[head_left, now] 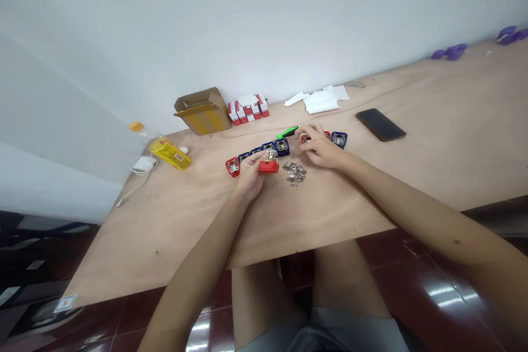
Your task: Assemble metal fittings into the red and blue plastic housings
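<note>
My left hand (249, 176) is closed on a small red plastic case (269, 167) with silvery metal fittings on its top. My right hand (320, 148) is over another red case (306, 138), its fingers bent and apart; whether the fingertips touch the case I cannot make out. Between the hands is a pile of small metal parts (294, 172). Behind my left hand lies a slanting row of cases, among them a red one (232, 166) and a blue one (282, 147), partly hidden. Another blue case (339, 139) lies just beyond my right hand.
A green-and-black screwdriver (287, 132) lies behind the row. Farther back are an open cardboard box (203, 113), red-and-white boxes (248, 111) and white papers (322, 101). A yellow-labelled bottle (170, 153) and white cable (138, 186) lie left, a phone (380, 124) right.
</note>
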Motion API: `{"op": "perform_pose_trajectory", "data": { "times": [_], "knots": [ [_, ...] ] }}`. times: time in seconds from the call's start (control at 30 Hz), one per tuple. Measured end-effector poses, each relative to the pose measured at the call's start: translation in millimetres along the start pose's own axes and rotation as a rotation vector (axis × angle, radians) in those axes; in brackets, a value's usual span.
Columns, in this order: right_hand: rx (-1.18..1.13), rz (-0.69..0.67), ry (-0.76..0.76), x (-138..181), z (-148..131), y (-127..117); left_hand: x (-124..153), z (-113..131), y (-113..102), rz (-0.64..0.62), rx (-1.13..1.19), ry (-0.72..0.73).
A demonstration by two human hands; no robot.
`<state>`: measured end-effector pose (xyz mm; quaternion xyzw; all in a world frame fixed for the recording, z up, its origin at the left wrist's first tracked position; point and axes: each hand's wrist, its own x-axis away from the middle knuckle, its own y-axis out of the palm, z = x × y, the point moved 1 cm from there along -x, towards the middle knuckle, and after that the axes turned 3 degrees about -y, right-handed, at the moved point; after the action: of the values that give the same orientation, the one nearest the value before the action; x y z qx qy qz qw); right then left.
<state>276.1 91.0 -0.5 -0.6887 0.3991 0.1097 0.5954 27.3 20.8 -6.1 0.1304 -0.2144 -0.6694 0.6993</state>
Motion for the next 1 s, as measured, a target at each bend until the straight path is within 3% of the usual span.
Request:
{"op": "perform_pose_trajectory", "data": {
  "times": [0.4,0.8,1.0],
  "knots": [
    [-0.015,-0.165,-0.034,1,0,11,-2,-1,-2,0.009,-0.023,-0.010],
    [0.067,-0.116,0.057,3,5,6,-3,-4,-3,-0.009,-0.023,-0.006],
    [0.091,-0.187,0.071,4,6,7,-1,-3,-2,-0.011,-0.041,-0.011]
  ]
}}
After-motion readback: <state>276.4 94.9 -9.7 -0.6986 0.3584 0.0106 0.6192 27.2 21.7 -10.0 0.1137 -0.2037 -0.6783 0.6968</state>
